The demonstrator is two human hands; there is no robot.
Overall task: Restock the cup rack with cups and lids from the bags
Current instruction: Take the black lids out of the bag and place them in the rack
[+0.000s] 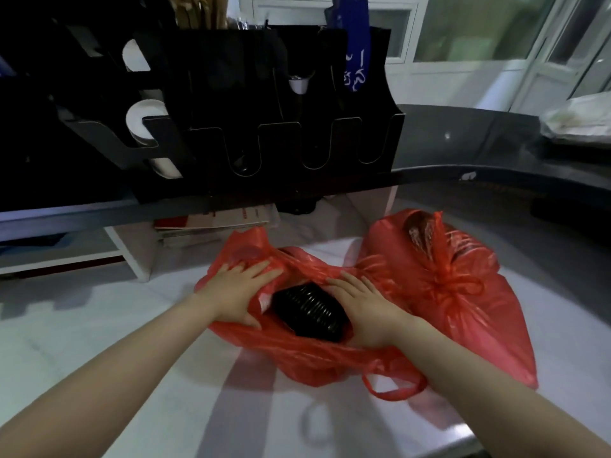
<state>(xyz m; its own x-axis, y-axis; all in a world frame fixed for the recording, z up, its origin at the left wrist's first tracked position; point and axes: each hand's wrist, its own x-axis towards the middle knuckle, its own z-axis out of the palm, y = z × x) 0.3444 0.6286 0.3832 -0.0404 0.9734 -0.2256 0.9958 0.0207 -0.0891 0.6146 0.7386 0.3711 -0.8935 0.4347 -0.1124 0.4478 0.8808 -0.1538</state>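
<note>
An open red plastic bag [297, 355] lies on the white lower counter in front of me. Inside its mouth a stack of black lids [309, 310] lies on its side. My left hand [236, 289] presses flat on the bag's left flap, fingers straight. On the right flap my right hand [360, 305] rests with straight fingers beside the lids. A second red bag [463, 285], tied with a knot, lies to the right. The black cup rack [264, 127] stands on the raised ledge behind, with white cups [143, 123] in its left slots.
A dark grey curved countertop [496, 150] runs behind and to the right, with a pale bag [578, 122] on it. Booklets [215, 223] lie under the ledge. A small white cup [297, 84] and a blue item [353, 44] sit in the rack's upper part.
</note>
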